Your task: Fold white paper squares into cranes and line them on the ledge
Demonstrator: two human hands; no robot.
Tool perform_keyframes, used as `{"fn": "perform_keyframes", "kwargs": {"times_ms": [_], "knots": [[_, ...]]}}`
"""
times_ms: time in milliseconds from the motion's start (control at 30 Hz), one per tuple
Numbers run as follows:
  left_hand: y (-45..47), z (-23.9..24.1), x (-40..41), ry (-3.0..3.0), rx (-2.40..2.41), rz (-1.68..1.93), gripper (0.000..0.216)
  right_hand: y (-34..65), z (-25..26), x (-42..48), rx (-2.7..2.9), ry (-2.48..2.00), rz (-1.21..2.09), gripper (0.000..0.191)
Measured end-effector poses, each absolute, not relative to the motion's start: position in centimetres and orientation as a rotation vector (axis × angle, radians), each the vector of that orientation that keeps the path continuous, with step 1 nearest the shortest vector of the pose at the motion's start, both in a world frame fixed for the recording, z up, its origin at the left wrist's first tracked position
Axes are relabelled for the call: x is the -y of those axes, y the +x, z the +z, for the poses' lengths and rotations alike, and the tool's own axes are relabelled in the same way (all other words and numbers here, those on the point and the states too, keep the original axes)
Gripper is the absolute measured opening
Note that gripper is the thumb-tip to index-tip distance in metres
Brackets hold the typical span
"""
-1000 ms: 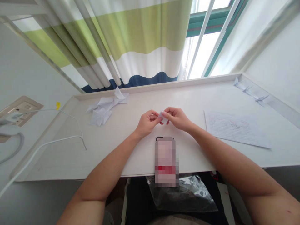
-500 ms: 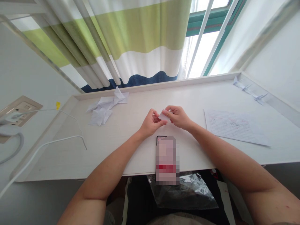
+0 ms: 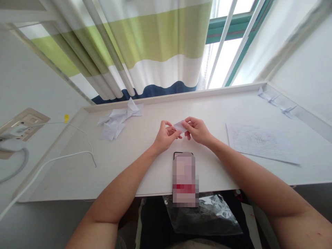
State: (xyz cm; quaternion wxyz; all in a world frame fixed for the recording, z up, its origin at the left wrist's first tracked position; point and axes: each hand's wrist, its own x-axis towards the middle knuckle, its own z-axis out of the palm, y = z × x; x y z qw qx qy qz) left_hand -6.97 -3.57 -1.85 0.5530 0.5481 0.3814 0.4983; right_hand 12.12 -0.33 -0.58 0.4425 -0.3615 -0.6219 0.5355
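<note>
Small folded white paper piece [image 3: 180, 126], pinched between both hands above the table [image 3: 145, 162], just beyond the phone [image 3: 184, 180]. Compared with a second earlier, the piece sits flatter and more exposed, suggesting a fold being pressed or turned. Left hand [image 3: 165, 135]: thumb and forefinger grip clenched on its left edge. Right hand [image 3: 197, 130]: fingertips grasping its right edge; both forearms rest on the table's near edge.

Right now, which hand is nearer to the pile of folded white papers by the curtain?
Left. The left hand is nearer the paper pile; the right hand is farther off, beyond the small folded paper both hands pinch.
</note>
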Motion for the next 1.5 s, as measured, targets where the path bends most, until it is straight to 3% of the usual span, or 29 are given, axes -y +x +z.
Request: {"fn": "perform_keyframes", "kwargs": {"times_ms": [400, 633, 933, 1133, 1267, 1500], "knots": [[-7.0, -1.8, 3.1, 1.298, -0.926, 1.212, 0.055, 12.3, -0.6, 0.2, 1.602, -0.894, 1.418, 0.062], [-7.5, -2.6, 2.4, 1.351, -1.031, 1.210, 0.046, 12.6, -1.3, -0.8, 1.623, -0.936, 1.231, 0.039], [-8.7, -1.8, -1.2, 1.831, -1.204, 0.976, 0.010, 14.3, -1.9, -2.1, 1.866, -1.136, 0.974, 0.018], [-9.1, -3.3, -1.5, 2.169, -1.218, 0.915, 0.019, 15.2, -2.7, -2.7, 2.163, -1.112, 0.556, 0.035], [-9.2, -3.6, -1.0, 2.389, -1.264, 0.872, 0.024, 15.4, -2.9, -3.0, 2.316, -1.037, 0.511, 0.018], [-8.8, -2.9, -0.1, 2.519, -1.235, 0.766, 0.021, 15.7, -2.5, -3.0, 2.364, -1.006, 0.625, 0.019]]}}
